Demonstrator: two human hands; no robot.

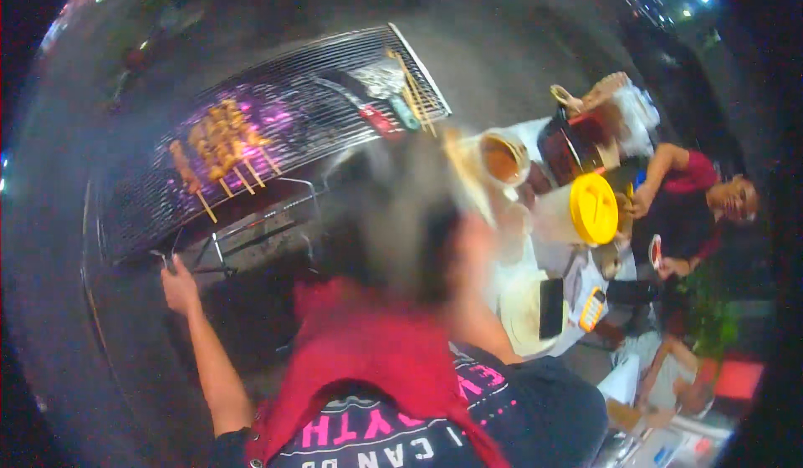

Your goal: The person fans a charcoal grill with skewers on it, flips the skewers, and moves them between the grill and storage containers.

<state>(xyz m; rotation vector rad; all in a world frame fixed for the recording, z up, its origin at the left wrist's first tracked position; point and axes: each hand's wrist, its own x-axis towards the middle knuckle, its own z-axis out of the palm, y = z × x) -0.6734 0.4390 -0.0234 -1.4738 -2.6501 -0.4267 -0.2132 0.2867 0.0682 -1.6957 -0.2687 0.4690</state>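
My left hand (179,286) is at the front left of a charcoal grill (313,138), with its fingers around a thin metal piece (161,256) that may be tongs. My right hand (473,242) is strongly blurred. It appears to hold a grey and dark flat thing (395,211), too smeared to name surely, in front of my apron (370,336). Several meat skewers (223,142) lie over glowing coals on the grill's left half, their bamboo ends towards me. On the right half rest a red-handled knife or similar tool (376,120) and a teal-handled utensil (404,113).
Bare bamboo sticks (414,91) lie along the grill's right end. To the right, a cloth-covered table (580,336) bears a tub of brown sauce (503,157), a yellow-lidded container (593,209), a dark pot (564,148) and a phone (551,308). Another person (677,211) stands beyond it.
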